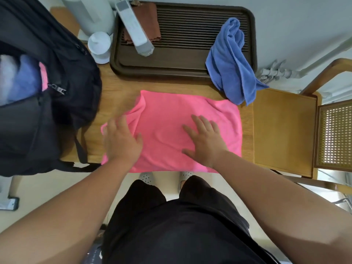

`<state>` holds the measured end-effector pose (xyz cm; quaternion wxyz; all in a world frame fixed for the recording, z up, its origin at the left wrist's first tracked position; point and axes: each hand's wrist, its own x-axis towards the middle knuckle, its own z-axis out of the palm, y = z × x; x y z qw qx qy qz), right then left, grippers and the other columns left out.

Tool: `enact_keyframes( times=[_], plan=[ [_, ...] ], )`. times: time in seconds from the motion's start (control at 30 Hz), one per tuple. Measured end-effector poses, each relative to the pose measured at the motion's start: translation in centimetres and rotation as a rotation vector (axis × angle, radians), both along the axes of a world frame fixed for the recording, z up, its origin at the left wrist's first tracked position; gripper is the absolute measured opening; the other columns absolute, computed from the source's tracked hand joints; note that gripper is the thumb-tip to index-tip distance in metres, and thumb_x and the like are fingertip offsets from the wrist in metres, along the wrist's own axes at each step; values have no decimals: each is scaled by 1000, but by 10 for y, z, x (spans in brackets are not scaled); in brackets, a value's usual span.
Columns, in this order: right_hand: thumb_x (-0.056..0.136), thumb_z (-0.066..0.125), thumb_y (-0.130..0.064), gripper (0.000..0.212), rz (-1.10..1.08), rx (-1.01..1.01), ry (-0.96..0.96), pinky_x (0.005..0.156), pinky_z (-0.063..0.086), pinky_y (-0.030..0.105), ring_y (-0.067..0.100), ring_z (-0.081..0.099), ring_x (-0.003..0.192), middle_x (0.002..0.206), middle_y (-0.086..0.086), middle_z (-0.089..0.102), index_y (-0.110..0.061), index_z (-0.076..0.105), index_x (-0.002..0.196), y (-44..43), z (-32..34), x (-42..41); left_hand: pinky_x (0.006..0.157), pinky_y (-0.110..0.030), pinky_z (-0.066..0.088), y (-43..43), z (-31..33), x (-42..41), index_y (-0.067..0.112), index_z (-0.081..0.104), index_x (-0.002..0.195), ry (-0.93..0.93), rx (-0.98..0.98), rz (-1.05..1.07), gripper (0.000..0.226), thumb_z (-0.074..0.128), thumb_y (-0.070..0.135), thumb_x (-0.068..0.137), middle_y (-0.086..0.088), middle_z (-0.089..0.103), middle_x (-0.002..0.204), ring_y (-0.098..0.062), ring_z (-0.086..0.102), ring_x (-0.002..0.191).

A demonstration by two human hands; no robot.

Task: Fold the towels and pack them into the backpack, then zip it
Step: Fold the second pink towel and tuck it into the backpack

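Pink towel (171, 119) (creased) lies flat under both hands.

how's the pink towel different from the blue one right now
The pink towel lies spread nearly flat on the table; the blue towel is bunched up. The left hand and right hand rest on the pink towel; nothing touches the blue towel. The blue towel drapes partly over the dark tray, the pink towel does not. Both are outside the backpack.
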<state>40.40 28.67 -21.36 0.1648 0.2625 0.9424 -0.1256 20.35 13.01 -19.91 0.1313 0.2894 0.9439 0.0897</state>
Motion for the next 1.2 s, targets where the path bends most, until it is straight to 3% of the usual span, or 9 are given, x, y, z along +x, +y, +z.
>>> enact_keyframes(
  times=[0.17,0.37,0.47,0.57,0.7,0.83,0.93,1.1,1.2],
  plan=[
    [85,59,-64,84,30,-139,-168,114,29,57,33,11,149,165,3,7,-40,20,155,-27,3,-66,103,-49,40,-24,-10,-47,25,33,150,-150,-211,199,77,66,50,85,-12,38,146,-38,36,131],
    [84,63,-62,86,5,-174,-246,114,31,58,35,6,151,165,2,4,-37,22,155,-28,6,-72,99,-52,50,-26,-39,-82,13,48,138,-385,18,494,84,72,45,64,-16,58,135,-41,57,120],
    [85,60,-65,85,-38,-245,-275,118,26,57,35,6,152,166,3,3,-36,23,156,-30,11,-77,84,-47,58,-20,-8,-68,10,70,105,-490,105,509,51,69,40,64,-12,71,106,-33,66,94],
    [90,57,-61,72,-168,-342,-66,112,37,49,36,36,140,157,10,31,-32,35,152,-32,22,-90,70,-34,50,-6,30,-49,16,76,95,-499,227,274,14,67,17,84,-2,71,89,-24,63,85],
    [101,50,-49,47,-636,-908,389,93,54,44,26,64,107,125,7,63,-33,46,144,-38,52,-107,71,-23,53,6,53,-34,29,61,109,-696,454,14,33,65,5,88,8,71,95,-5,66,83],
    [101,50,-51,41,-871,-1384,447,81,60,42,21,71,80,97,4,69,-46,48,141,-31,66,-107,61,-26,48,17,52,-17,26,47,93,-776,510,-138,35,64,-3,87,3,61,79,-9,57,68],
    [99,55,-47,41,-921,-1401,470,84,59,43,20,69,82,103,3,68,-47,47,139,-25,60,-104,59,-27,47,19,41,-5,19,42,91,-766,532,-111,35,66,-6,83,3,54,78,-10,54,68],
    [86,73,-45,90,-1016,-1277,473,83,56,37,25,62,118,136,4,57,-46,16,155,-18,39,-105,83,-41,59,22,26,21,17,41,97,-886,555,-32,40,73,-1,81,-4,63,95,-16,71,87],
    [81,76,-36,97,-1035,-1173,434,70,53,28,25,64,115,134,9,61,-44,16,156,-10,23,-96,76,-36,54,19,12,29,18,44,96,-698,420,-121,39,78,15,79,5,61,92,-10,64,84]
  ],
)
